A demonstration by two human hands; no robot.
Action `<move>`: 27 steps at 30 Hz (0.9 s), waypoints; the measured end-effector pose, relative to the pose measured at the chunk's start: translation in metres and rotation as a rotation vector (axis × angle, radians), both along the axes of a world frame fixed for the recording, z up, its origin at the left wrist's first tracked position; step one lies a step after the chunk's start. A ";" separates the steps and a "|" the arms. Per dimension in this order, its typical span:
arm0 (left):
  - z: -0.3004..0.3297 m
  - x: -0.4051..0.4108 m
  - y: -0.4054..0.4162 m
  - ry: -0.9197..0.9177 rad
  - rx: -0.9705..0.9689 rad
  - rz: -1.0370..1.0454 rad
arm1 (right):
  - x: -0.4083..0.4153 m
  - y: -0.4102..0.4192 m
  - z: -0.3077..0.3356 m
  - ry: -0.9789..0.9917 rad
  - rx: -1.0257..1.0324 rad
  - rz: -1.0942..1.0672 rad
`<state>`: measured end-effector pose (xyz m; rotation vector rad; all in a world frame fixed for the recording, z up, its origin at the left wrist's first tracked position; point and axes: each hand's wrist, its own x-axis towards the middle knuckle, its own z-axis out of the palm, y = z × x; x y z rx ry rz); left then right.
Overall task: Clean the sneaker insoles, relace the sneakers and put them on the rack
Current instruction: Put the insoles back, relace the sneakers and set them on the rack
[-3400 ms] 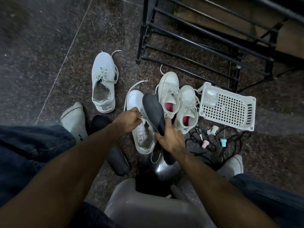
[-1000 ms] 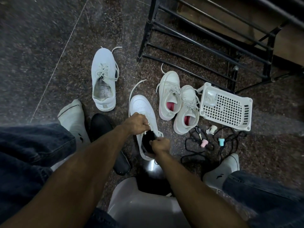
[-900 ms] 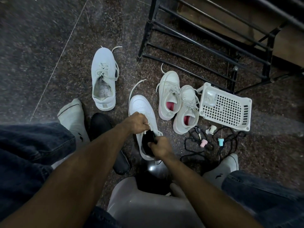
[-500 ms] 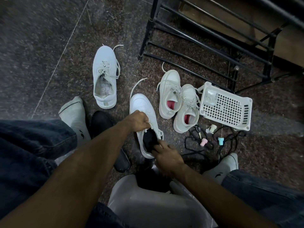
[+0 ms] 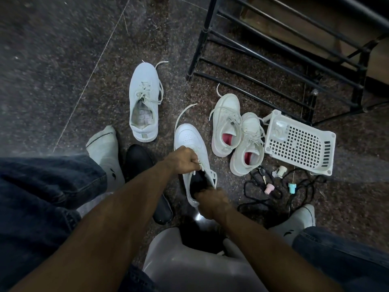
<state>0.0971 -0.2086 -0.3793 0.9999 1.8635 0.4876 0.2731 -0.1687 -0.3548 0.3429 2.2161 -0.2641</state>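
Observation:
A white sneaker point(image 5: 190, 138) lies on the floor in front of me. My left hand point(image 5: 185, 160) grips its tongue and laces. A black insole point(image 5: 199, 182) lies inside it, and the fingers of my right hand point(image 5: 212, 202) press on the insole's heel end. A second black insole point(image 5: 145, 178) lies on the floor to the left. Another white sneaker point(image 5: 144, 102) sits further left, laced. A pair of white sneakers with pink insoles point(image 5: 237, 133) rests to the right. The black metal rack point(image 5: 273, 51) stands beyond them.
A white plastic basket point(image 5: 301, 144) lies right of the pair. Black laces point(image 5: 265, 190), a pink cap point(image 5: 269, 188) and a blue cap point(image 5: 292, 188) are scattered near my right foot point(image 5: 294, 218). My left foot point(image 5: 105, 152) is by the loose insole. A grey stool point(image 5: 189, 260) is under me.
The black insole I held above the sneaker has gone into it. My right hand has slid back to the heel opening and pushes it down; my left hand still holds the tongue.

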 end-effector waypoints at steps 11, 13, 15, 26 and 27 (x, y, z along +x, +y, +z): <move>0.028 -0.047 -0.025 0.705 0.134 0.507 | -0.074 0.050 0.039 0.321 0.142 -0.189; 0.030 -0.058 -0.029 0.749 -0.024 0.517 | -0.088 0.061 0.041 0.374 0.186 -0.236; 0.029 -0.067 -0.033 0.691 -0.191 0.469 | -0.093 0.066 0.041 0.434 0.214 -0.255; 0.023 -0.073 -0.035 0.617 -0.255 0.493 | -0.031 -0.053 -0.019 0.135 -0.222 -0.538; 0.021 -0.074 -0.034 0.614 -0.251 0.507 | -0.030 -0.062 -0.022 0.127 -0.247 -0.570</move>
